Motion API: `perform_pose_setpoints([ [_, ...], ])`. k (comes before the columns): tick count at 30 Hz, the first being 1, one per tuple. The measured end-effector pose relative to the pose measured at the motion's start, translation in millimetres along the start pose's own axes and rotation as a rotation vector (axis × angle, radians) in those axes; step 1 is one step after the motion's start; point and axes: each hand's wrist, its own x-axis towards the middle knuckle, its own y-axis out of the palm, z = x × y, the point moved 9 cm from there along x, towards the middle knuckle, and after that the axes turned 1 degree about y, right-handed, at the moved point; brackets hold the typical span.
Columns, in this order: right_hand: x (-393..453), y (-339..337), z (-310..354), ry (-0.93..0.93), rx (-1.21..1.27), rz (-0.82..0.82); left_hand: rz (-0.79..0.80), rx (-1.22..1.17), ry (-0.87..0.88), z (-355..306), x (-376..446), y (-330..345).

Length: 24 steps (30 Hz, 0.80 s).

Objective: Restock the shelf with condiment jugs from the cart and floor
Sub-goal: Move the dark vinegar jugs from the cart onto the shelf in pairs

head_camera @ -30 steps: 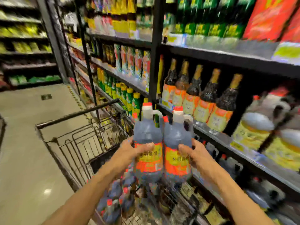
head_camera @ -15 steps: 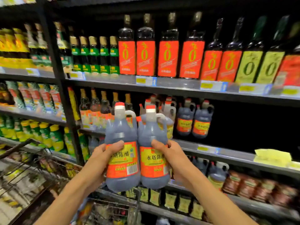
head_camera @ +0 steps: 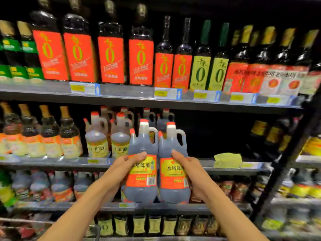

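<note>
1. Both hands hold jugs: left hand (head_camera: pixel 124 165) wraps the left jug (head_camera: pixel 142 164), right hand (head_camera: pixel 189 168) wraps the right jug (head_camera: pixel 173 164), thumbs across the labels.
2. Jugs upright, long axis vertical, sides touching, red caps up, carried in front of the shelf, not on it.
3. Beyond them, the middle shelf (head_camera: pixel 199 165): the dark gap lies ahead and to the right, nearer the right hand; matching jugs (head_camera: pixel 163 119) stand behind.
4. Since half a second ago: jugs have come closer to the shelf, and the view has swung right.
</note>
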Motion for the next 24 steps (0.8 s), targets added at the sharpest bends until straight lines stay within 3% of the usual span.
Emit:
perform_pose_setpoints([
  [11, 101, -31, 15, -0.017, -0.101, 0.015, -0.117, 0.054, 0.040, -11, 96, -5],
  [24, 152, -45, 28, -0.114, -0.072, 0.011, -0.283, 0.008, 0.147, -30, 142, -22],
])
